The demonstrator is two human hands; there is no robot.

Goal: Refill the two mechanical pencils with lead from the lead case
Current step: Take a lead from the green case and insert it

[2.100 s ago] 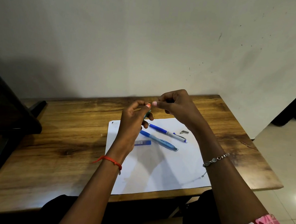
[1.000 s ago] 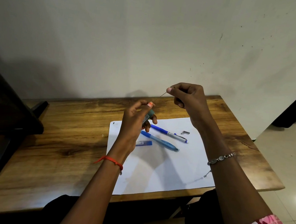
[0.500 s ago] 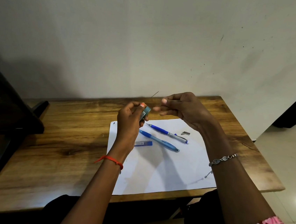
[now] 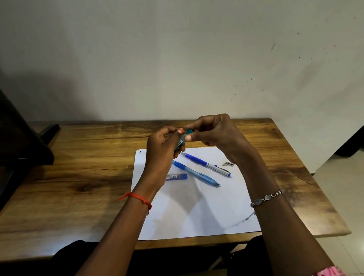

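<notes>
A brown wooden worktop [image 4: 83, 172] carries a white paper sheet [image 4: 203, 207] with two blue mechanical pencils [image 4: 205, 164] [image 4: 195, 174] lying side by side. Above it, the left hand [image 4: 164, 149] grips a small teal lead case [image 4: 182, 139]; the right hand [image 4: 217, 132] pinches its top end, perhaps the cap

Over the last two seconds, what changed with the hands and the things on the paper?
The right hand, which had lifted away with a thin lead, came back down to the teal lead case in the left hand. Both pencils, the blue tube and the small metal piece stayed put.
</notes>
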